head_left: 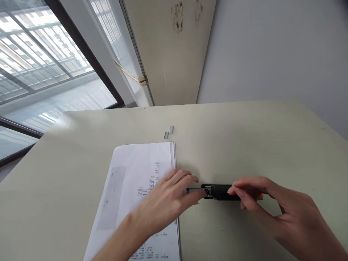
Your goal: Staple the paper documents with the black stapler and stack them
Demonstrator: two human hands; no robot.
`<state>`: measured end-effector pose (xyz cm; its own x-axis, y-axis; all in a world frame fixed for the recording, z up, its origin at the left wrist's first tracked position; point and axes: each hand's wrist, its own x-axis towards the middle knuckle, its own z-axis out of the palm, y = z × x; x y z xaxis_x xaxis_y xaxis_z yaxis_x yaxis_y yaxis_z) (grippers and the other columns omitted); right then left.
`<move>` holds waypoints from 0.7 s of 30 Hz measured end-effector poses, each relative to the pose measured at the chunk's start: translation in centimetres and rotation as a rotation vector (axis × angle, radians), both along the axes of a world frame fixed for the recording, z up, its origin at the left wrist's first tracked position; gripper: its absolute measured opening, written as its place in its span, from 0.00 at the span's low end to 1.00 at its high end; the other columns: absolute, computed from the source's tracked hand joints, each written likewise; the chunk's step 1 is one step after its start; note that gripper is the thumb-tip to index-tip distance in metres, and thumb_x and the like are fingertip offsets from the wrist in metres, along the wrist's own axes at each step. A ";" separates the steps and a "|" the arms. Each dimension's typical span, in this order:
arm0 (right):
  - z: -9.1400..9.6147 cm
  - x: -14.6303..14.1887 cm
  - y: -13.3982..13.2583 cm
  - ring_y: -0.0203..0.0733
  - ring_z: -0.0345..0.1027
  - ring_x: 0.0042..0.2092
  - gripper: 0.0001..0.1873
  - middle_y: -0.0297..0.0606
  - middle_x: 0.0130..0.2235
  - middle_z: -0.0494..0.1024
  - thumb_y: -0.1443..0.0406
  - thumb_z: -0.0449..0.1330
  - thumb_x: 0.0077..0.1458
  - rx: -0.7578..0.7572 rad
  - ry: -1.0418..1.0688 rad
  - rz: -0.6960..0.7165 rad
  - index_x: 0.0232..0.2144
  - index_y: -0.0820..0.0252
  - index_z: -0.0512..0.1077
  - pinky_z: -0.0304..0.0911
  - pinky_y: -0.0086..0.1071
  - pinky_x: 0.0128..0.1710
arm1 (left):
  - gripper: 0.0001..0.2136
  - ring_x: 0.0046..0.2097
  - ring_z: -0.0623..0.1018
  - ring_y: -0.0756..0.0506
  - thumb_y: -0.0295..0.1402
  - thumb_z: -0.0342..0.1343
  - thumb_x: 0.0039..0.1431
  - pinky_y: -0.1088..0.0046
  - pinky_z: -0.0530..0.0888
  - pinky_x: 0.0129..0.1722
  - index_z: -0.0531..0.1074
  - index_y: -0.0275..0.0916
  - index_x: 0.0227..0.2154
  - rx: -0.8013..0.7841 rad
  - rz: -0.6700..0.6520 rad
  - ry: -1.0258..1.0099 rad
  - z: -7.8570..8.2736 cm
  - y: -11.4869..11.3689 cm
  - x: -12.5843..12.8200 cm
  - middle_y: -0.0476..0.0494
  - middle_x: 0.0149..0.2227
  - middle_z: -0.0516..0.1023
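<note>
A black stapler (221,192) lies lengthwise on the table, with a red-orange part at its right end. A thin metal rail (195,189) sticks out of its left end. My left hand (174,194) reaches across the paper with its fingers curved, the rail between thumb and index finger and the thumb against the stapler's left end. On the stapler's right half, my right hand (261,199) is closed, thumb and index fingertips together at the body. Its other fingers are partly hidden. Whether anything small sits in that pinch cannot be made out.
A stack of printed paper (136,156) lies under my left forearm. Beyond it are two small grey staple strips, one nearer (166,135) and one farther (171,129). The pale table (258,145) ends at a wall, a cabinet-like panel (168,65) and a window (35,54).
</note>
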<state>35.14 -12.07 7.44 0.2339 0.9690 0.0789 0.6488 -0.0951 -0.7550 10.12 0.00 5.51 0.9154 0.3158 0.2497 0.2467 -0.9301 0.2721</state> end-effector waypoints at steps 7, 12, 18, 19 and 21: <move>0.1 0.1 0.0 0.37 0.77 0.30 0.08 0.26 0.36 0.85 0.52 0.62 0.68 0.007 0.006 0.028 0.41 0.43 0.79 0.72 0.29 0.31 | 0.14 0.54 0.78 0.39 0.28 0.58 0.73 0.58 0.78 0.50 0.73 0.40 0.59 -0.035 0.023 0.005 0.2 -0.1 -0.8 0.39 0.53 0.79; 0.0 0.9 0.1 0.38 0.76 0.30 0.07 0.28 0.35 0.83 0.53 0.62 0.69 0.033 -0.087 0.093 0.43 0.42 0.78 0.73 0.29 0.32 | 0.13 0.53 0.77 0.39 0.35 0.60 0.72 0.55 0.77 0.52 0.73 0.38 0.55 -0.106 0.149 -0.010 0.2 -0.1 -1.5 0.40 0.52 0.78; -1.7 2.9 0.3 0.47 0.80 0.49 0.20 0.35 0.58 0.80 0.50 0.64 0.67 -0.001 -0.198 0.242 0.59 0.38 0.72 0.78 0.37 0.45 | 0.08 0.49 0.75 0.41 0.38 0.60 0.72 0.58 0.75 0.48 0.78 0.41 0.47 -0.152 0.232 -0.047 -0.3 0.1 -1.8 0.44 0.48 0.79; -2.2 3.2 0.2 0.49 0.79 0.54 0.21 0.35 0.61 0.78 0.50 0.63 0.68 -0.029 -0.182 0.269 0.61 0.38 0.71 0.78 0.38 0.49 | 0.07 0.47 0.75 0.42 0.38 0.60 0.73 0.59 0.75 0.47 0.79 0.42 0.46 -0.161 0.234 -0.051 -0.3 0.1 -1.8 0.44 0.47 0.79; -3.2 3.7 0.1 0.50 0.76 0.60 0.21 0.35 0.64 0.76 0.52 0.62 0.70 -0.089 -0.125 0.318 0.62 0.37 0.69 0.77 0.41 0.54 | 0.07 0.45 0.75 0.42 0.38 0.60 0.72 0.61 0.74 0.45 0.81 0.42 0.45 -0.178 0.228 -0.056 -0.4 0.1 -1.8 0.46 0.43 0.80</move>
<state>38.80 -11.94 4.28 -0.0869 0.9962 0.0000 0.7435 0.0649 -0.6655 8.30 0.12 5.11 0.8019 0.5554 0.2203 0.4242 -0.7888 0.4449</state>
